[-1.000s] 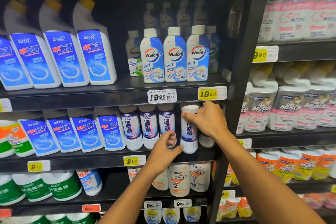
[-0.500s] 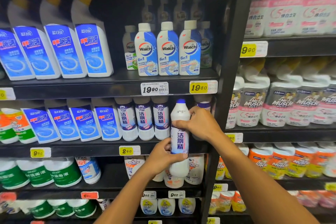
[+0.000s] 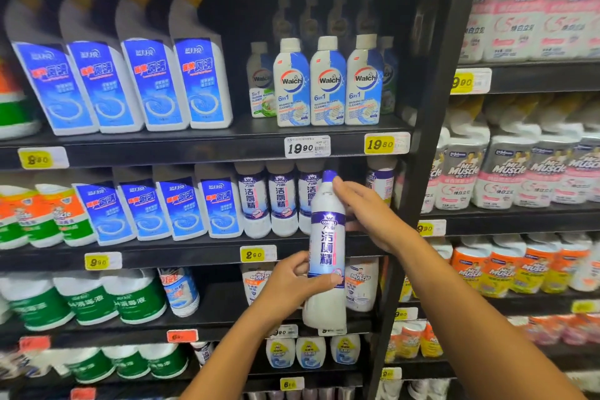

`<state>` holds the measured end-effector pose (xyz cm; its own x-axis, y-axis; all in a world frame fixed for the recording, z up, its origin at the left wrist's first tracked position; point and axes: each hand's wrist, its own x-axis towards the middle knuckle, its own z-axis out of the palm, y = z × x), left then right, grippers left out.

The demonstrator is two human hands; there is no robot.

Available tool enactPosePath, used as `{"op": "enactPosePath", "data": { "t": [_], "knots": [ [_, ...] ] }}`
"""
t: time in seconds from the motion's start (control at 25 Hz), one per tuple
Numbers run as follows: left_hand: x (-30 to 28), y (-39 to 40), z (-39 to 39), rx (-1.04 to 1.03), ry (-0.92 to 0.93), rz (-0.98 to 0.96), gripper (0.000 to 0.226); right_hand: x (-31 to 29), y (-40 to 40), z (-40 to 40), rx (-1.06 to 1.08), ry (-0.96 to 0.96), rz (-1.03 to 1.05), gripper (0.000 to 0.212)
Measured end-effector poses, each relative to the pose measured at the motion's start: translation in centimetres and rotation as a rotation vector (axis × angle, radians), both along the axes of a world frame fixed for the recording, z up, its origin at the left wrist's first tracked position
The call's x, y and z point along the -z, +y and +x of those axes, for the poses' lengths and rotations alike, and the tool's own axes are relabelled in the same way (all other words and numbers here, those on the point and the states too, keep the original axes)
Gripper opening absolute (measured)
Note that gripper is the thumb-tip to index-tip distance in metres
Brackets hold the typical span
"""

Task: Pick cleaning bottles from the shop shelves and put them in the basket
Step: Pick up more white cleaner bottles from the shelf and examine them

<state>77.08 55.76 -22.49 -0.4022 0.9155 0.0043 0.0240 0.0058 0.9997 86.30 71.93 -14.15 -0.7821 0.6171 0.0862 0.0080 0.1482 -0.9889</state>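
Holding the white toilet-cleaner bottle (image 3: 326, 247) upright, clear of the middle shelf's front edge (image 3: 194, 253): left hand (image 3: 293, 286) wraps its lower body, right hand (image 3: 367, 214) steadies its neck, apparently for control. Basket not visible.

Black metal shelving (image 3: 201, 153) fills view, black upright post (image 3: 418, 172) splits two bays; yellow price tags (image 3: 379, 143) on edges (dim lighting).

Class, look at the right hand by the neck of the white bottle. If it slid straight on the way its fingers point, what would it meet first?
The right hand points up-left along the held bottle, so it would probably meet the bottle's purple cap first, then the shelf edge above; depth is unclear.
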Motion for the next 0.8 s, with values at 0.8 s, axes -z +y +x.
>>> {"op": "enactPosePath", "data": {
  "t": [0.8],
  "knots": [
    [-0.9,-13.3,-0.2,-0.126,0.327,0.091,0.059,-3.0,-14.8,0.2,0.437,0.040,0.674,0.050]
  ]
}}
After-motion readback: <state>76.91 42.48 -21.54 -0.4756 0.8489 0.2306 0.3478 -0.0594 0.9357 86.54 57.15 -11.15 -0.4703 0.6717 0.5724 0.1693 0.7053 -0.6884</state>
